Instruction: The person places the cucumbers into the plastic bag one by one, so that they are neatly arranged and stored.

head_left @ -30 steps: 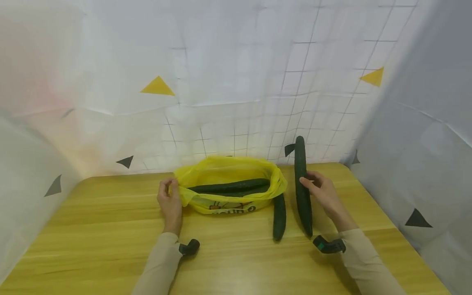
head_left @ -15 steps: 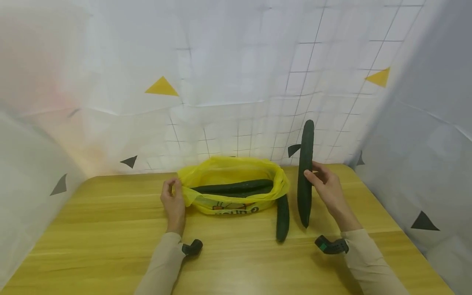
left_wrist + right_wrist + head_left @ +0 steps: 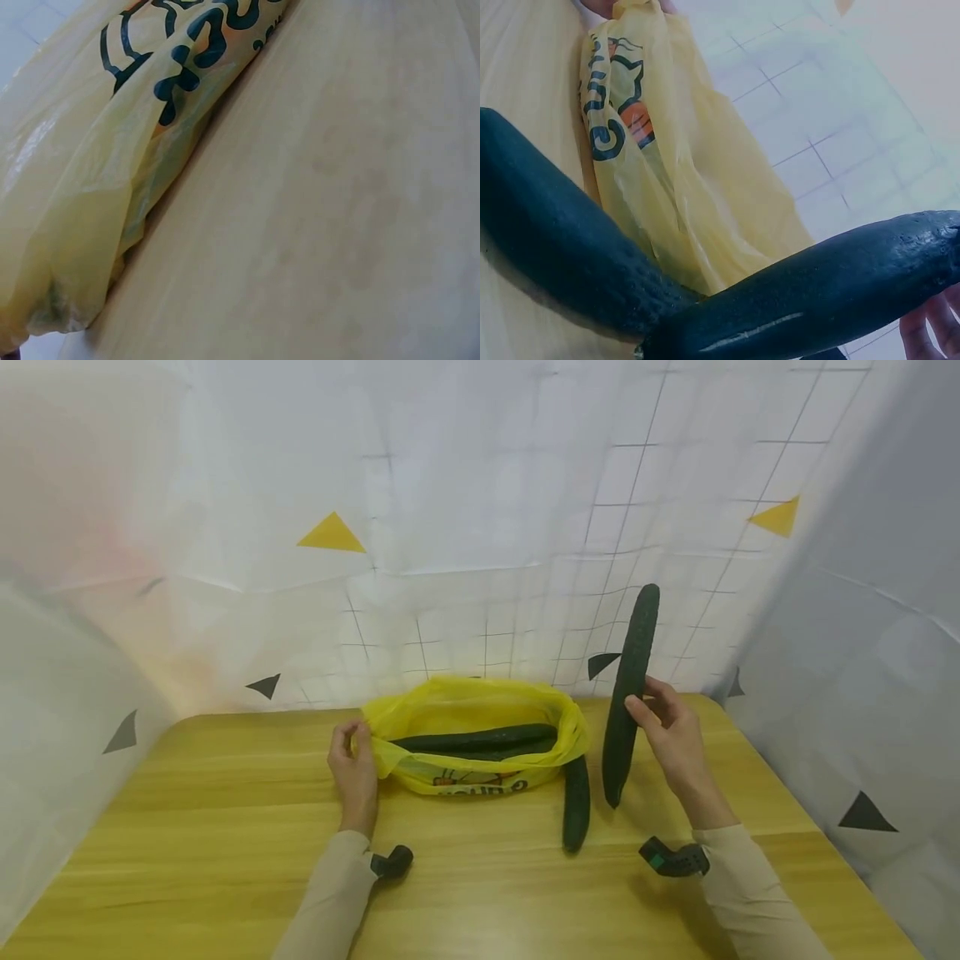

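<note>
My right hand (image 3: pixel 678 743) holds a dark green cucumber (image 3: pixel 632 693) between thumb and fingers, tilted and raised right of the yellow plastic bag (image 3: pixel 420 770). In the right wrist view, this cucumber (image 3: pixel 810 300) crosses the lower part, with fingertips (image 3: pixel 934 326) at its right end. My left hand (image 3: pixel 355 781) pinches the bag's left edge. At least two cucumbers (image 3: pixel 480 740) lie inside the wide-mouthed bag. Another cucumber (image 3: pixel 576 810) lies on the table beside the bag's right end. The left wrist view shows mostly the bag's printed side (image 3: pixel 82 172).
The wooden table (image 3: pixel 480 877) reaches back to a white sheet wall (image 3: pixel 480 485) with grid lines and yellow and black triangles. Sheets (image 3: pixel 885 677) also stand at both sides. Each wrist wears a small black camera (image 3: pixel 675 858).
The right hand has lifted its cucumber, and the top end now leans farther right. The left hand stays at the bag's edge. The view has shifted slightly.
</note>
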`<action>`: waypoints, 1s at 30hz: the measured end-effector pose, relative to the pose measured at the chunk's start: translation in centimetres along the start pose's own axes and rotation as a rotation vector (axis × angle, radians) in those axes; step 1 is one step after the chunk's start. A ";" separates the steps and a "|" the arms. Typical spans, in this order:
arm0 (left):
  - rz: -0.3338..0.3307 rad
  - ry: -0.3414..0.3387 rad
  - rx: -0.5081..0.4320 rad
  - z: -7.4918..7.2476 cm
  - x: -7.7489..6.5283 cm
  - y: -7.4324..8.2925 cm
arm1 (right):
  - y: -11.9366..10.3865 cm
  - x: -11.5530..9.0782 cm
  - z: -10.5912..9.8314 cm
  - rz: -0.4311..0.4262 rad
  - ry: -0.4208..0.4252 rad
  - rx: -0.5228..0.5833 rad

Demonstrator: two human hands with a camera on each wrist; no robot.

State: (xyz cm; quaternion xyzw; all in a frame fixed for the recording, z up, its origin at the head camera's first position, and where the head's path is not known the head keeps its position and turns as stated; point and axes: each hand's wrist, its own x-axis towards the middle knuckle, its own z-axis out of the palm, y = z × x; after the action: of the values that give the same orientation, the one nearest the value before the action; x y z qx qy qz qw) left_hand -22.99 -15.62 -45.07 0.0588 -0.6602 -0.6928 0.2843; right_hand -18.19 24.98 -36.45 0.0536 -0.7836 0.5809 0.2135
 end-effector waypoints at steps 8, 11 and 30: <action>0.015 0.000 -0.002 0.0 0.0 -0.3 | -0.6 -0.1 0.3 -0.042 0.016 0.081; 0.009 -0.002 -0.003 -0.1 0.0 -0.4 | -1.0 -0.1 0.4 -0.059 0.034 0.100; 0.008 -0.023 -0.038 0.0 -0.6 2.7 | -2.6 0.9 1.4 -0.173 0.039 0.266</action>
State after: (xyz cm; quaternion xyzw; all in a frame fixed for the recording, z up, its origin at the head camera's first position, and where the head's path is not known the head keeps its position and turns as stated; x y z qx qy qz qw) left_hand -21.63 -15.27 -42.73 0.0427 -0.6502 -0.7047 0.2807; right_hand -18.48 22.97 -34.12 0.1374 -0.6878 0.6601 0.2688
